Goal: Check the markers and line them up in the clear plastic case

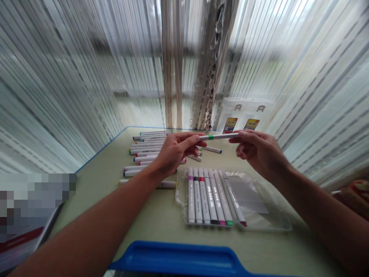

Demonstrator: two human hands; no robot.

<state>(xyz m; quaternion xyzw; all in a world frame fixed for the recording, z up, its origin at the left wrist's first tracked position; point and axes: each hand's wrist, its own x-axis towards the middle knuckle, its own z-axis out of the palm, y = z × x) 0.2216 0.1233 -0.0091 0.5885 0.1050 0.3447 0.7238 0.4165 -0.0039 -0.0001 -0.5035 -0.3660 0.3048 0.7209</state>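
Observation:
A white marker pen with a green band point(220, 136) is held level above the table, pinched at both ends. My left hand point(180, 148) is closed on its left end, and my right hand point(258, 148) grips the right end. Below them lies a clear plastic case point(276, 222), opened flat. Several white markers point(206, 196) stand side by side in its left part, and one dark-red-tipped marker point(235, 202) rests slantwise near its middle. A grey sheet point(248, 194) shows in the right part. Loose markers point(145, 159) lie in rows at the left, partly hidden by my left hand.
The pale green table point(95, 200) has a blue edge and a blue tray point(184, 256) at the front. Two clear packages with yellow labels point(251, 124) stand at the back right. String curtains point(138, 69) hang behind. A blurred-out item point(29, 207) sits at the left.

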